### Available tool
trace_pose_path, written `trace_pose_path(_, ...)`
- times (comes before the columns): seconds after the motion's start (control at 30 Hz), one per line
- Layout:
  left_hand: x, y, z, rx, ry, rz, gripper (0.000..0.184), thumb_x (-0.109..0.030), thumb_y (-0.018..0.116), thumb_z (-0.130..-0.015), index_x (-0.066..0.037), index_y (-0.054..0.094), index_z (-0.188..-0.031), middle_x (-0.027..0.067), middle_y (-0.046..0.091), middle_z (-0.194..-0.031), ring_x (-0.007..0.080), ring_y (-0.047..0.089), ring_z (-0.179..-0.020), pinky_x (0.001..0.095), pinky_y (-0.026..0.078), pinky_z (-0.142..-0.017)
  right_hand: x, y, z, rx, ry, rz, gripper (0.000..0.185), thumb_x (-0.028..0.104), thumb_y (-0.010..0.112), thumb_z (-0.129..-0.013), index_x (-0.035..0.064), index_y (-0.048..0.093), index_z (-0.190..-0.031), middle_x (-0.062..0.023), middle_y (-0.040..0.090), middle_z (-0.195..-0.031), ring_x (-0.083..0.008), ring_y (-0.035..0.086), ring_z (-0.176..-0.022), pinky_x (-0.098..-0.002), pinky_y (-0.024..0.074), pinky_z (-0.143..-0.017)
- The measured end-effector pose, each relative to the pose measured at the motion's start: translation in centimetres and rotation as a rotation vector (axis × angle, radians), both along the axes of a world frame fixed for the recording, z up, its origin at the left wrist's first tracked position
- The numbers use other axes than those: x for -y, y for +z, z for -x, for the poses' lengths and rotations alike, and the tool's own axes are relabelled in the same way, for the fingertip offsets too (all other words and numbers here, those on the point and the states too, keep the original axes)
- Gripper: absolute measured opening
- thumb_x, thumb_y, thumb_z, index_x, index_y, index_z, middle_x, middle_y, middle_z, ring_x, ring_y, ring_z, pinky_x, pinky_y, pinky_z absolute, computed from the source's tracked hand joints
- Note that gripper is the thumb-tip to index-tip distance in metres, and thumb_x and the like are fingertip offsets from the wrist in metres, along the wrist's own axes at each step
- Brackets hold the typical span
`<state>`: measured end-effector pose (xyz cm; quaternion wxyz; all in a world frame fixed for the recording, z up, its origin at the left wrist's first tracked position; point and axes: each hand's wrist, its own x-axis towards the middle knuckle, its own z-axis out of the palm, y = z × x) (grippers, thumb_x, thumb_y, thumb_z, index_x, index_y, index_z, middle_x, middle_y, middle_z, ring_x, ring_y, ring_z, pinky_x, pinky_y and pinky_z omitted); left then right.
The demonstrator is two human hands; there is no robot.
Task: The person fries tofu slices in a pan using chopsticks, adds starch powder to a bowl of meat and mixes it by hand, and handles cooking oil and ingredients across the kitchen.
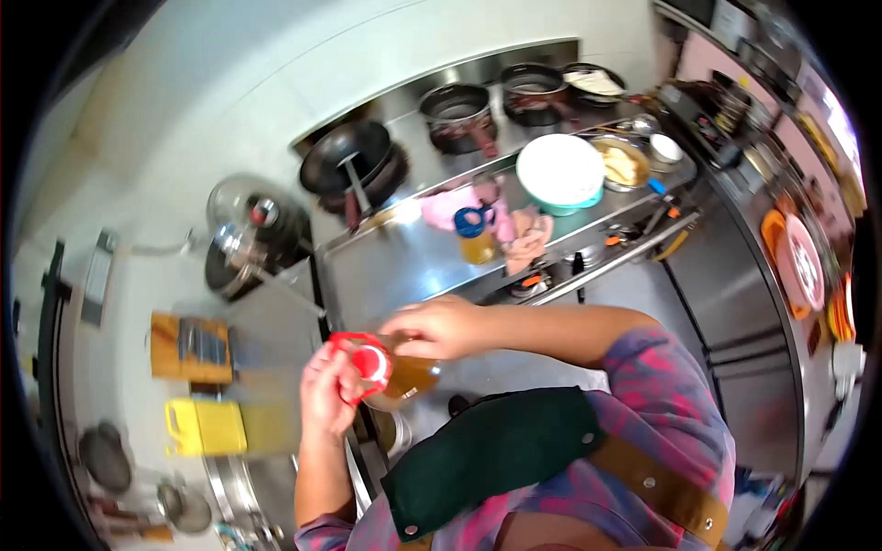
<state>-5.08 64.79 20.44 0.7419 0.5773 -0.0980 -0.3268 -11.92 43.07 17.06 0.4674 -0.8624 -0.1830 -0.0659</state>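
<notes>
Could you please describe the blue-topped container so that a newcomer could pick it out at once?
Start at the steel counter in front of the dark pans. Near its front edge, beside the pink cloths, is a container with amber contents. No neighbour shares its blue top.

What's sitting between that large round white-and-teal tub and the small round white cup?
In the head view, a round metal bowl with pale yellow contents lies between the tub and cup.
</notes>
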Motion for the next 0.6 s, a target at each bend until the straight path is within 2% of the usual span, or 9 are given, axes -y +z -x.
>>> trace_pose_path(0.1,3.5,1.4,-3.0,-0.008,-0.009,0.183,0.02,-0.017,0.049,-0.088,-0.002,0.051,-0.1,0.0013,0.045,-0.058,0.0097,0.039,-0.048,0.0218,0.031,-0.044,-0.6,1.1,-4.2,0.103,-0.098,0.148,0.039,0.033,0.057,-0.081,0.0113,0.052,-0.112,-0.0096,0.056,-0.093,-0.0281,0.059,-0.079,-0.0393,0.0464,-0.069)
trace_pose_path(0.13,4.5,0.7,-4.5,-0.029,-0.058,0.256,0.021,-0.018,0.05,-0.087,-0.002,0.051,-0.101,0.0025,0.046,-0.063,0.0107,0.042,-0.055,0.0226,0.033,-0.049,-0.5,1.5,-5.2,0.089,-0.156,0.189,0.036,0.03,0.058,-0.079,0.0102,0.053,-0.108,-0.0113,0.055,-0.097,-0.031,0.058,-0.084,-0.0405,0.0459,-0.072)
trace_pose_path(0.17,5.8,-0.1,-6.0,-0.066,-0.094,0.334,0.021,-0.019,0.05,-0.087,-0.002,0.051,-0.1,0.0032,0.048,-0.067,0.0112,0.044,-0.059,0.0229,0.035,-0.052,-0.2,2.2,-6.3,0.087,-0.2,0.283,0.028,0.024,0.058,-0.076,0.0086,0.055,-0.099,-0.0124,0.056,-0.095,-0.032,0.058,-0.082,-0.0406,0.0465,-0.071)
trace_pose_path(0.27,8.7,-1.5,-9.9,-0.174,-0.165,0.41,0.019,-0.021,0.051,-0.086,-0.004,0.052,-0.095,0.0034,0.053,-0.073,0.0123,0.047,-0.065,0.0238,0.038,-0.058,1.5,2.4,-9.8,0.004,-0.276,0.248,0.016,0.015,0.057,-0.07,0.0088,0.057,-0.085,-0.0123,0.061,-0.082,-0.0313,0.06,-0.077,-0.0401,0.0474,-0.067)
trace_pose_path(0.33,10.0,-2.9,-12.4,-0.236,-0.27,0.444,0.018,-0.022,0.052,-0.086,-0.005,0.053,-0.09,0.0038,0.056,-0.076,0.0131,0.05,-0.069,0.0244,0.041,-0.062,2.3,1.7,-11.9,-0.07,-0.301,0.332,0.015,0.015,0.058,-0.07,0.0101,0.057,-0.085,-0.012,0.062,-0.08,-0.0307,0.06,-0.077,-0.0393,0.0472,-0.067)
trace_pose_path(0.43,10.9,-3.4,-15.2,-0.307,-0.341,0.505,0.018,-0.021,0.051,-0.087,-0.005,0.051,-0.094,0.0072,0.058,-0.082,0.0157,0.053,-0.072,0.0267,0.044,-0.067,1.9,2.7,-13.5,-0.19,-0.385,0.441,0.016,0.016,0.059,-0.07,0.0127,0.057,-0.086,-0.0107,0.062,-0.077,-0.0296,0.06,-0.074,-0.0395,0.0471,-0.066)
trace_pose_path(0.5,11.3,-4.7,-17.8,-0.337,-0.464,0.539,0.018,-0.02,0.047,-0.091,-0.004,0.051,-0.096,0.0076,0.058,-0.086,0.016,0.053,-0.075,0.0276,0.044,-0.07,2.2,1.7,-15.0,-0.124,-0.428,0.523,0.017,0.022,0.06,-0.069,0.0116,0.058,-0.082,-0.0113,0.063,-0.076,-0.0311,0.06,-0.073,-0.0413,0.0468,-0.063)
trace_pose_path(0.57,10.8,-4.7,-18.4,-0.078,-0.561,0.413,0.018,-0.018,0.049,-0.091,-0.002,0.049,-0.1,0.0053,0.055,-0.086,0.0152,0.053,-0.076,0.0274,0.043,-0.072,3.0,-0.9,-16.6,-0.085,-0.429,0.452,0.026,0.027,0.062,-0.067,0.0104,0.057,-0.086,-0.0109,0.063,-0.077,-0.0296,0.061,-0.072,-0.0407,0.0474,-0.062)
trace_pose_path(0.6,10.2,-4.1,-17.9,0.086,-0.515,0.305,0.019,-0.018,0.05,-0.09,-0.002,0.049,-0.1,0.0051,0.054,-0.085,0.0139,0.052,-0.076,0.027,0.043,-0.069,2.5,-0.3,-16.1,-0.067,-0.488,0.571,0.03,0.031,0.061,-0.07,0.0092,0.056,-0.089,-0.0116,0.062,-0.075,-0.0302,0.061,-0.071,-0.0407,0.0474,-0.061)
